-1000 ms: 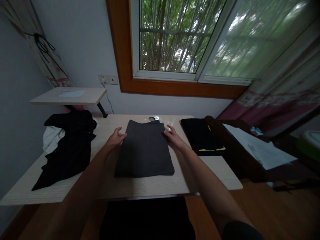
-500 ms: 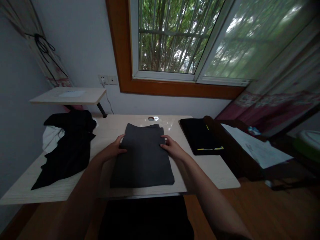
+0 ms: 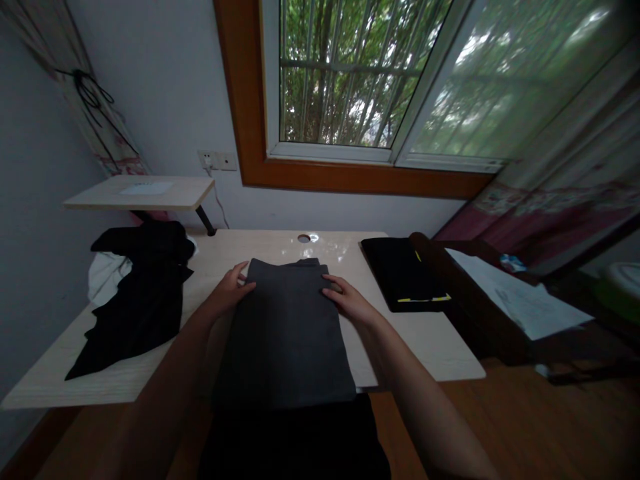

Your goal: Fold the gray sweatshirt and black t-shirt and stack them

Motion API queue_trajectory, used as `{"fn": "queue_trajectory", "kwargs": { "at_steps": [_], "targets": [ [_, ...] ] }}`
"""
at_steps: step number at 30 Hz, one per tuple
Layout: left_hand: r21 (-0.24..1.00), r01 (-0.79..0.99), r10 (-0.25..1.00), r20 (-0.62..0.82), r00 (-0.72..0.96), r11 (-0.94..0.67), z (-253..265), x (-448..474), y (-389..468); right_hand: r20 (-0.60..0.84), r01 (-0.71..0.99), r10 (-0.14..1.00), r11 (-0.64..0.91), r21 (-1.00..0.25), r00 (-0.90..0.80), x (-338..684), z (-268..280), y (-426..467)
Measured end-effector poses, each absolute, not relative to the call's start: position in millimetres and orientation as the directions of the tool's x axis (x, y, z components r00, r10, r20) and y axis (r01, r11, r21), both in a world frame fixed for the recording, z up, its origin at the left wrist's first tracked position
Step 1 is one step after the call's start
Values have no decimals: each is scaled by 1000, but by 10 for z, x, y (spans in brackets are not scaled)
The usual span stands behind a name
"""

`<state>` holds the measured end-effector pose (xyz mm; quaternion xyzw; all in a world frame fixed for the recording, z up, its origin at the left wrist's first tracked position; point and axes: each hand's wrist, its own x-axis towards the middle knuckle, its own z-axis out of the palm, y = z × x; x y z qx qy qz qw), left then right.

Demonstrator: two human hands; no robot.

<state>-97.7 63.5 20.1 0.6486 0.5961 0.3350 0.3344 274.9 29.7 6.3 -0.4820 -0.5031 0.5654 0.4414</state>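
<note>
A folded grey cloth [image 3: 287, 333] was laid at the middle of the table [image 3: 415, 347], with its near end brought out past the table's front edge, above the dark clothing [image 3: 295, 443] on the person's lap. Its left side was held by the left hand [image 3: 231, 288]: the edge was pinched between the thumb, placed on top, and the other fingers, by which the side was met and which were partly hidden. The right side was touched by the right hand [image 3: 347, 300]; the tips of its thumb and forefinger were set a little apart at the edge, and whether the cloth was pinched there could not be told, since the remaining fingers were hidden.

On the left of the table, a crumpled black garment [image 3: 140, 307] was heaped against a white cloth [image 3: 106, 277], beside a small raised shelf [image 3: 180, 192] on which a sheet of paper [image 3: 146, 189] was laid. To the right of the right hand, well apart from the grey cloth, a folded black item [image 3: 400, 273] marked with yellow was placed. Beyond the table, a white sheet [image 3: 515, 293] was spread over dark furniture [image 3: 467, 307].
</note>
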Motion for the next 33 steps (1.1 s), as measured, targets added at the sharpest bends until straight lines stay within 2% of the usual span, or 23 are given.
{"fn": "queue_trajectory", "kwargs": {
  "at_steps": [3, 7, 12, 21, 25, 28, 33],
  "targets": [
    [897, 439, 997, 72, -21, -56, 94, -855, 846, -12, 64, 996, -6, -998, -94, 2705, 44, 415],
    [968, 224, 993, 114, -10, -109, 20, -800, 947, 140, 194, 988, 151, -969, -67, 2690, -21, 510],
    [989, 97, 991, 115, -63, -109, -19, -865, 889, 253, 204, 964, 264, -943, -79, 2712, -43, 442],
    [982, 92, 940, 185, -288, -165, -26, -944, 849, 279, 60, 955, 285, -957, -97, 2702, 120, 531],
    [985, 70, 940, 169, -296, -155, -72, -958, 919, 286, 176, 949, 306, -936, -130, 2609, 64, 742],
    [983, 117, 946, 168, -277, -140, -135, -932, 988, 269, 292, 953, 299, -908, -139, 2583, 3, 823],
    [980, 157, 962, 157, -222, -123, -199, -929, 1040, 293, 334, 947, 320, -887, -131, 2616, -80, 820]
  ]
}}
